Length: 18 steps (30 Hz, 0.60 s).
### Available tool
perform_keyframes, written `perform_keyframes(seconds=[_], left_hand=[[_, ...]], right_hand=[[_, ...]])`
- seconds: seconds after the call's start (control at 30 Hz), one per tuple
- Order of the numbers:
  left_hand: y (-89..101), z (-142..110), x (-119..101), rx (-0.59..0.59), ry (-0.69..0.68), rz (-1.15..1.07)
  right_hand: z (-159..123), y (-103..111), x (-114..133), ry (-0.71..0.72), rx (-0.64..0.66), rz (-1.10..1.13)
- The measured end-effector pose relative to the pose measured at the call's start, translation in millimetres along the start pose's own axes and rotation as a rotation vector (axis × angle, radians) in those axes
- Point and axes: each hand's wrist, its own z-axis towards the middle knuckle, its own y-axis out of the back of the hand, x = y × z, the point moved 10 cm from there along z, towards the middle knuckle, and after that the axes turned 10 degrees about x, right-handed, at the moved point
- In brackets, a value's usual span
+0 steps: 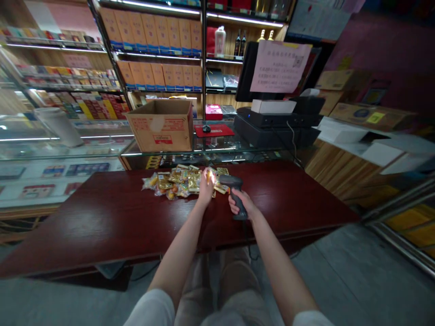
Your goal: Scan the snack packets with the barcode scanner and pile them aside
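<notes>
My right hand (242, 203) is wrapped around the handle of a dark grey barcode scanner (231, 181), whose head points left. In front of the scanner, my left hand (205, 190) is closed on a small gold snack packet (210, 174), brightly lit by the scanner's light. Glare and fingers hide much of that packet. Beneath and left of my left hand, a pile of gold and clear snack packets (176, 182) lies on the dark red wooden table (136, 217). A few packets also lie between the two hands.
Behind the table stands a glass counter with an open cardboard box (159, 129), a mouse (206, 128) on a red mat (220, 131), and a black cash register (272, 127) with a monitor (244, 72). Stocked shelves line the wall. A cable hangs below the scanner.
</notes>
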Motion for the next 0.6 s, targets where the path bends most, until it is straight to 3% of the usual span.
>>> perform_keyframes(seconds=[0.07,0.13,0.3,0.43,0.53,0.6], left_hand=[[6.9,-9,-13,-0.076,-0.085,0.319],[7.3,-16,-15,-0.108,-0.068,0.538],[-1.8,-26,-26,-0.100,-0.072,0.701],[-13.2,-32,-45,-0.030,-0.141,0.469],[-25.5,-39,-31,0.133,0.001,0.012],[-35.0,-50,-16,0.244,0.145,-0.341]], right_hand=[[1,9,2,-0.008,0.002,0.015],[-1,20,3,0.025,-0.033,0.053],[-14,34,5,0.167,-0.124,0.098],[-8,33,8,0.239,-0.168,0.068],[5,29,8,0.261,-0.285,-0.057],[16,10,7,0.285,-0.295,-0.224]])
